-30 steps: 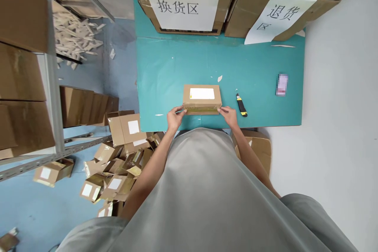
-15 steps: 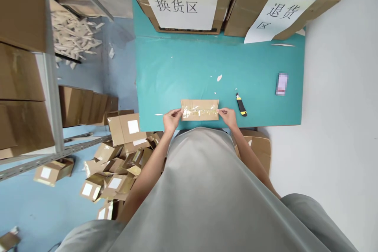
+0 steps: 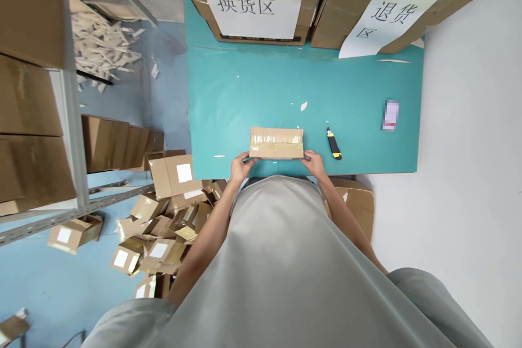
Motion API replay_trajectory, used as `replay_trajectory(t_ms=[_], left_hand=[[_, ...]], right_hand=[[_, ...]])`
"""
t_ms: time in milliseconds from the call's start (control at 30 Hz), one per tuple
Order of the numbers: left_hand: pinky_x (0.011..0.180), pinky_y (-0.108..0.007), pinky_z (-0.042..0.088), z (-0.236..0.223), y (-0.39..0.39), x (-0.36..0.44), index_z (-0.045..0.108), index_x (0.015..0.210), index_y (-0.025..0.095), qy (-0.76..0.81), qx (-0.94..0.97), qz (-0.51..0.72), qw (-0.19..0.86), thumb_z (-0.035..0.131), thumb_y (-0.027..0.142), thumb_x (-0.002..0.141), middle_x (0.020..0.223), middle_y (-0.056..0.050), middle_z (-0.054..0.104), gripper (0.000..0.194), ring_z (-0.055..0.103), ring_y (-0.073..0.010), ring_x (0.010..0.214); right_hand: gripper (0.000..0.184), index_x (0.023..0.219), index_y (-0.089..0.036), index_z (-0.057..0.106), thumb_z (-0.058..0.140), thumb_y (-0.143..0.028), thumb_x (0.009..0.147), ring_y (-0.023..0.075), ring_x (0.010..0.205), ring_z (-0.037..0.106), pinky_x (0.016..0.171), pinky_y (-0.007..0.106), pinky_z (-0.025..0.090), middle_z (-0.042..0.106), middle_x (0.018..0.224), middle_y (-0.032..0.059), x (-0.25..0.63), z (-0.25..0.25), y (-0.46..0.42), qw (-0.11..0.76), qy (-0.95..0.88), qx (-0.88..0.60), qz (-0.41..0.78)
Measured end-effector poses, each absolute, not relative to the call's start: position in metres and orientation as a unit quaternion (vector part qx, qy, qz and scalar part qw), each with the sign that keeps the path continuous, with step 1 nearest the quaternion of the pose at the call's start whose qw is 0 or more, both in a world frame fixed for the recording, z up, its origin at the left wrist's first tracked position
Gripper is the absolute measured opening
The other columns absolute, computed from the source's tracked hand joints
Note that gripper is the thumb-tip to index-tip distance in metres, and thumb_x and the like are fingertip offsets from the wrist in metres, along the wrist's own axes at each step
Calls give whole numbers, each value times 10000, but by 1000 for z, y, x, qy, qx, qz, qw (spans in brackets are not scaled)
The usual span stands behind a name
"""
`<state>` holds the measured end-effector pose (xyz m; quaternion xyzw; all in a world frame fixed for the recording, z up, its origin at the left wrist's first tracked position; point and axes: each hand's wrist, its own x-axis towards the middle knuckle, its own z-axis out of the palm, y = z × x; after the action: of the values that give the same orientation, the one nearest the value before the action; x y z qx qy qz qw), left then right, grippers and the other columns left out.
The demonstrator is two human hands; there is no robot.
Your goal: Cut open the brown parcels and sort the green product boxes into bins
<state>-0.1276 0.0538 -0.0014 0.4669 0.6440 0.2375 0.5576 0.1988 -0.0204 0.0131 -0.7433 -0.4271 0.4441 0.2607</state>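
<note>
A small cardboard box (image 3: 276, 150) with shiny clear tape along its upper face is at the front of the green table (image 3: 244, 87). My left hand (image 3: 241, 167) grips its near left corner, fingers closed at the lower edge. At the near right corner, my right hand (image 3: 314, 164) pinches the box in the same way. The box looks tilted, with its near side partly facing me. A black and yellow utility knife (image 3: 333, 144) lies to the right of my right hand.
Two large cartons with paper signs, the left carton (image 3: 312, 13) and right carton (image 3: 332, 27), stand at the back, filled with green-white packs. A blurred pinkish object (image 3: 390, 115) lies at right. Opened boxes (image 3: 163, 253) litter the floor beside a metal rack (image 3: 73, 92).
The box has moved slightly away from me and tipped, so more of its near side shows. Both hands have slid from its side edges to its near lower corners.
</note>
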Motion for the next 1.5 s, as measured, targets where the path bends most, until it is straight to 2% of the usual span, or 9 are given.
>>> replay_trajectory(t_ms=[200, 367, 567, 800, 900, 1000, 1200, 1333, 1500], left_hand=[[1021, -411, 655, 18, 82, -125, 871, 1092, 140, 652, 502, 260, 505, 796, 503, 935, 1159, -148, 822, 402, 773, -295, 1124], [1057, -419, 611, 17, 90, -119, 875, 1089, 137, 707, 501, 177, 466, 751, 463, 982, 1199, -163, 854, 365, 800, -303, 1081], [1039, -416, 611, 21, 94, -116, 890, 1115, 142, 721, 494, 150, 462, 752, 408, 981, 1213, -167, 866, 329, 818, -320, 1067], [1040, -409, 616, 74, 89, -96, 907, 1109, 176, 700, 542, 136, 445, 732, 389, 1027, 1182, -113, 880, 288, 824, -326, 1088], [1093, -408, 614, 112, 74, -77, 896, 1194, 193, 647, 593, 136, 460, 675, 379, 1070, 1275, -94, 866, 315, 828, -317, 1154], [1220, -431, 566, 145, 58, -53, 857, 1339, 218, 571, 644, 115, 496, 647, 415, 1090, 1439, -76, 806, 381, 774, -322, 1336], [1371, -429, 441, 169, 44, -11, 571, 1701, 239, 377, 684, 56, 622, 651, 433, 1053, 1788, -37, 468, 680, 535, -286, 1626], [1418, -417, 358, 170, 46, -1, 473, 1759, 222, 350, 712, 21, 608, 616, 450, 1065, 1835, -45, 383, 744, 408, -271, 1702], [1387, -427, 410, 172, 48, -6, 497, 1738, 204, 369, 709, 28, 600, 595, 457, 1078, 1823, -86, 426, 714, 493, -290, 1655]], right_hand=[[494, 1041, -217, 909, 754, -679, 958, 300, 1032, 790, 985, 412, 648, 864, 1127, 106, 208, 24, 5, 303, -451, -724, 425], [511, 996, -219, 919, 731, -693, 983, 346, 1058, 835, 1011, 464, 651, 895, 1104, 112, 198, 11, 14, 271, -420, -753, 428], [563, 1020, -192, 916, 750, -723, 928, 361, 1106, 845, 1008, 478, 663, 890, 1161, 145, 196, -5, 13, 299, -368, -748, 464], [588, 1054, -161, 902, 779, -708, 878, 359, 1137, 823, 1017, 472, 658, 882, 1196, 158, 215, -3, 3, 321, -320, -756, 473], [661, 1127, -141, 886, 779, -735, 858, 359, 1139, 806, 951, 454, 668, 873, 1215, 176, 228, -2, -7, 331, -274, -778, 458], [744, 1157, -106, 874, 739, -769, 847, 353, 1096, 792, 894, 438, 664, 865, 1182, 201, 239, -4, -15, 331, -240, -802, 435], [747, 1064, -97, 866, 573, -768, 914, 326, 970, 753, 860, 418, 640, 837, 931, 150, 247, -15, -19, 305, -255, -825, 401], [692, 1045, -132, 862, 553, -742, 936, 315, 952, 740, 852, 405, 636, 826, 884, 110, 249, -20, -20, 304, -263, -821, 405], [702, 1065, -137, 861, 564, -757, 925, 328, 1011, 755, 907, 434, 644, 851, 963, 126, 250, -24, -25, 308, -266, -815, 411]])
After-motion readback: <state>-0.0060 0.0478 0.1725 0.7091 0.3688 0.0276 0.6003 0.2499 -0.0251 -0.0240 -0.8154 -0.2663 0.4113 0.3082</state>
